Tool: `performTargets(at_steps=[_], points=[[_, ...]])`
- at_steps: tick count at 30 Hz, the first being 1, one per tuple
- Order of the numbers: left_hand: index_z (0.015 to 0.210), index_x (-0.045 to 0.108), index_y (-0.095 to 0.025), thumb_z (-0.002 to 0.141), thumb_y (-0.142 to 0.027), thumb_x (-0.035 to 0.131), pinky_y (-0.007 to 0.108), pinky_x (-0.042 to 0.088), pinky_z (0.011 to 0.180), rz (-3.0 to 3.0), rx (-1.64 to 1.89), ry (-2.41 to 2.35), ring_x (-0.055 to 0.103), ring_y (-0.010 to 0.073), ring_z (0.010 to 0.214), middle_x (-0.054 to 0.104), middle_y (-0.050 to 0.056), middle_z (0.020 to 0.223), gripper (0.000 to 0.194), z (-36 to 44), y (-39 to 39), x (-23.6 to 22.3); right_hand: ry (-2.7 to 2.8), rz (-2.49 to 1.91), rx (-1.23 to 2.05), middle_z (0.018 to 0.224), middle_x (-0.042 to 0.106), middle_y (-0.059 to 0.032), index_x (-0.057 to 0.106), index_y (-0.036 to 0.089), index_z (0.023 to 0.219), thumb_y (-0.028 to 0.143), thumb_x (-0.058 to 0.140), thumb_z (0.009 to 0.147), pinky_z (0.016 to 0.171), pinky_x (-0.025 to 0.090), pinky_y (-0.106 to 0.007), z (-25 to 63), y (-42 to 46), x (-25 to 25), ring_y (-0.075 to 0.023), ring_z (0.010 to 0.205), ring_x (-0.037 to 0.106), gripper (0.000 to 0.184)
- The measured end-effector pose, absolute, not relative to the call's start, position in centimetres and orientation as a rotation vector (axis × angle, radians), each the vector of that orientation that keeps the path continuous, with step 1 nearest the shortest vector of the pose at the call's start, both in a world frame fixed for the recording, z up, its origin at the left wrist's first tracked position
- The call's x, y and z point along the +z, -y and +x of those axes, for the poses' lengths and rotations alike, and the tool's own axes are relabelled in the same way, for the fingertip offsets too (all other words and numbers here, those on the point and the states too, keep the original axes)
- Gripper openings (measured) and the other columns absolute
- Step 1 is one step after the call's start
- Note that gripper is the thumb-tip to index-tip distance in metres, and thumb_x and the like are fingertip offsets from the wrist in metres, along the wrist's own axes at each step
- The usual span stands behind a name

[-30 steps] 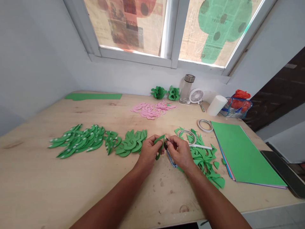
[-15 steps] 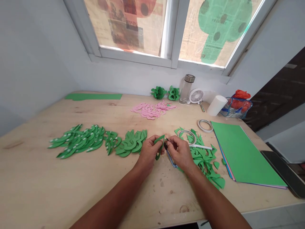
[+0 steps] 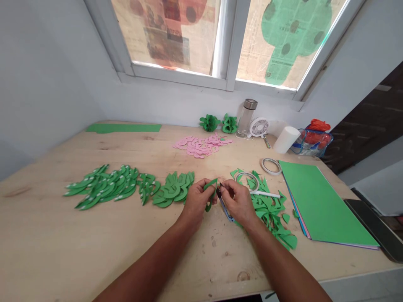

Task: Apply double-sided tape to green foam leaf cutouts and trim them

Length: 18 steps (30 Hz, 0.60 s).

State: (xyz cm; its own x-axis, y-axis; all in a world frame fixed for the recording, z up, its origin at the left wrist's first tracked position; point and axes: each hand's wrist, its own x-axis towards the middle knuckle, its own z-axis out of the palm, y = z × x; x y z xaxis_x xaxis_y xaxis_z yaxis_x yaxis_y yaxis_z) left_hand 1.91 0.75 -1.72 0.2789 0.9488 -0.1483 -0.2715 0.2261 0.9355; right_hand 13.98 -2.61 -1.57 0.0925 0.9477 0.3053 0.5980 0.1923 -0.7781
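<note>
My left hand (image 3: 197, 198) is closed on a curved green paper cutout (image 3: 211, 183), pinched between thumb and fingers. Close beside it, my right hand (image 3: 236, 200) has its thumb and fingertips pressed together. A small dark tip shows at those fingertips, too little to name. Under the right hand is a slim blue-and-dark tool (image 3: 227, 212), partly hidden; whether it is held or lying on the table I cannot tell. Left of my left hand lies a pile of green paper cutouts (image 3: 173, 189). Green paper scraps (image 3: 267, 209) lie right of my right hand.
Green pieces with white patches (image 3: 107, 186) lie left. Pink paper scraps (image 3: 198, 146) lie further back, before two green paper ornaments (image 3: 209, 123), a bottle (image 3: 247, 117) and a fan (image 3: 259, 126). Tape rolls (image 3: 271, 166), a white pen (image 3: 267, 193), green sheets (image 3: 324, 205) and a phone (image 3: 374, 228) are right.
</note>
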Motion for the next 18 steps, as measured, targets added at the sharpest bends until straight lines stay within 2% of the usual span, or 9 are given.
performTargets(at_steps=[18], points=[[0.064, 0.052, -0.016, 0.067, -0.033, 0.062, 0.02, 0.032, 0.042, 0.96, 1.016, -0.889, 0.043, 0.0082, 0.041, 0.049, -0.005, 0.044, 0.019, 1.9, -0.77, -1.84, 1.604, -1.496, 0.505, 0.055, 0.044, 0.0044, 0.053, 0.018, 0.068, 0.024, 0.047, 0.08, 0.048, 0.029, -0.021, 13.98, 2.52, -1.72, -0.0091, 0.05, 0.039, 0.015]])
